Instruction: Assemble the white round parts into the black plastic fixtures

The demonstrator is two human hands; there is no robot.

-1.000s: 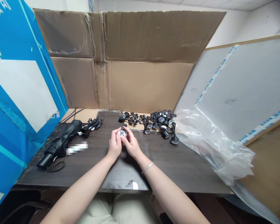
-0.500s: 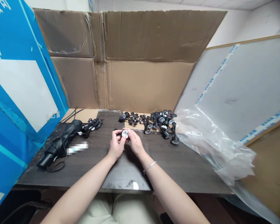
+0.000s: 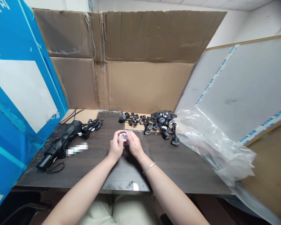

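Note:
A small round part with a whitish face is held between my two hands above the middle of the table. My left hand grips it from the left, with the thumb near its face. From the right, my right hand closes on the same part, fingers curled behind it. Its back and most of its rim are hidden by my fingers. Beyond the hands lies a pile of black round-headed parts with cables, several showing pale round faces. A smaller bunch of them sits just behind my hands.
On the left lie a folded black umbrella, a bundle of black cables and a blurred white item. Clear plastic sheeting hangs over the table's right side. A cardboard panel stands along the back, a blue panel at left.
The round part has tilted and turned slightly in my hands, and its pale face shows less. My fingers have shifted around it; both hands still hold it.

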